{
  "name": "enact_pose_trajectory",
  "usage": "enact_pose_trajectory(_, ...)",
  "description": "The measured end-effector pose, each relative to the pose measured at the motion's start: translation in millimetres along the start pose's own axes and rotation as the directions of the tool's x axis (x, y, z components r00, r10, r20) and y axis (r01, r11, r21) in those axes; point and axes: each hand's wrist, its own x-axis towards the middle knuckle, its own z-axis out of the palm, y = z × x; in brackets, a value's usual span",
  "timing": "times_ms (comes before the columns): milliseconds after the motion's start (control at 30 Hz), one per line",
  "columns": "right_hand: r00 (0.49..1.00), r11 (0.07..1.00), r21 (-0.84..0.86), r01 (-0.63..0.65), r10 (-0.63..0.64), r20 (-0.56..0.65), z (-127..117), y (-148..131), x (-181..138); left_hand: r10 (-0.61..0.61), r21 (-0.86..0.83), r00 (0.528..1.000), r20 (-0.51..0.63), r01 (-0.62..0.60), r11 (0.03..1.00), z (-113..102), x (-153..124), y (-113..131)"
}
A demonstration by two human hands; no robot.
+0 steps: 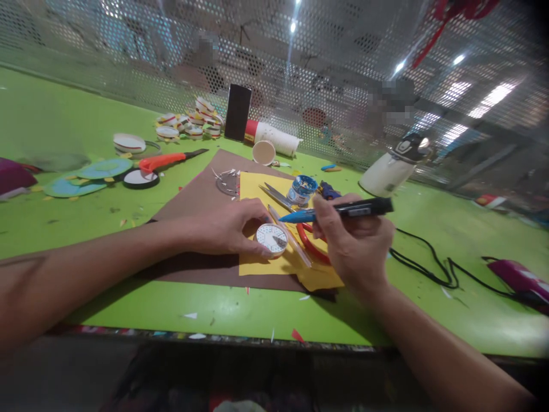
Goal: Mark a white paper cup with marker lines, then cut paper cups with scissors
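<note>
Disc (269,236), just one, seemingly dotted, is pinched by left fingers (252,246); right fingers (329,222) grasp one blue-black marker (358,208).

Bright green tabletop (463,229) runs clean across here, a perforated screen (266,68) standing along its back, white light (497,94) glaring through upper right, darkness (64,372) under the front!

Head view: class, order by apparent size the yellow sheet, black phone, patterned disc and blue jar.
1. Yellow sheet
2. Black phone
3. Patterned disc and blue jar: too alike to rank.
</note>
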Motion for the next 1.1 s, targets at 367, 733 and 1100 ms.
enact_pose_trajectory(367, 0.993, 0.999, 0.021, -0.037, 0.039, -0.109, -7.1, -1.6, 15.7, -0.086, -0.019, 0.996, -0.015, 0.086, 0.996, -0.9, -1.7, 6.6)
enact_pose_trajectory(733, 0.995, 0.998, -0.007, 0.057, -0.057, -0.079, -10.9, 7.6, 20.1, -0.11, -0.044, 0.993, -0.029, 0.109, 0.993, -2.4, -4.7, 9.0)
enact_pose_trajectory(1100, 1.0, 0.998, 0.061, -0.014, 0.014, 0.001, -14.3, 23.0, 24.4, 0.042, 0.099, 0.963, -0.267, -0.016, 0.995, -0.1, -8.9, 4.3)
